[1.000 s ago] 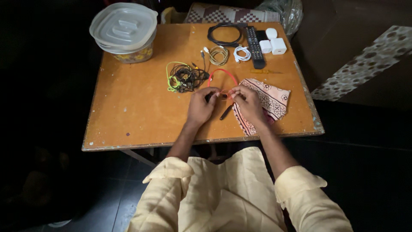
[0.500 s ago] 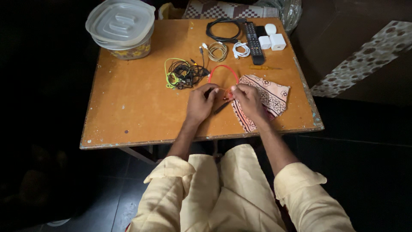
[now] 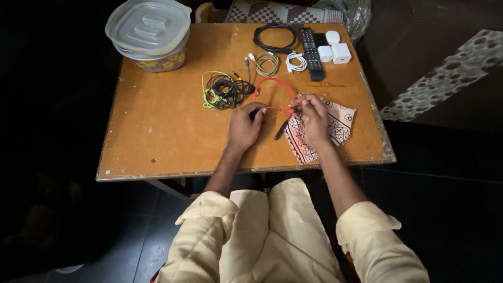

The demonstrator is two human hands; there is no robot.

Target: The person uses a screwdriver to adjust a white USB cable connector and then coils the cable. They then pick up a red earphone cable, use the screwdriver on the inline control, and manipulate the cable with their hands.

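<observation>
Nearest the camera, the person's lap shows in pale yellow cloth, both forearms reaching up onto the table (image 3: 157,141), an orange-brown board with chipped, speckled edges. The left hand (image 3: 245,126) rests on the board with its fingers curled and pinching one end of the red cable (image 3: 272,81). The right hand (image 3: 314,116) lies over the patterned cloth (image 3: 340,123) and pinches the cable's other end, so both hands are closed on the same cable, fingertips almost meeting just in front of the person. A dark pen-like stick (image 3: 281,129) lies between the hands, touching the cloth's edge.

The red cable is thin and bright, rising from the pinched ends into a single open loop that arches away from the person, its top near the tangle of black and green wires (image 3: 222,90). Its ends cross where the fingers hold them.

Farther off lie a coiled beige cable (image 3: 267,64), a coiled white cable (image 3: 296,63), a black remote (image 3: 312,47), a black cable loop (image 3: 275,37) and white chargers (image 3: 335,48). A clear lidded tub (image 3: 149,31) stands at the far left corner.

Against the frame from a second ago, the hands have drawn closer to each other and sit slightly farther up the table; the loop looks rounder and more upright, and the stick has shifted a little toward the left hand
</observation>
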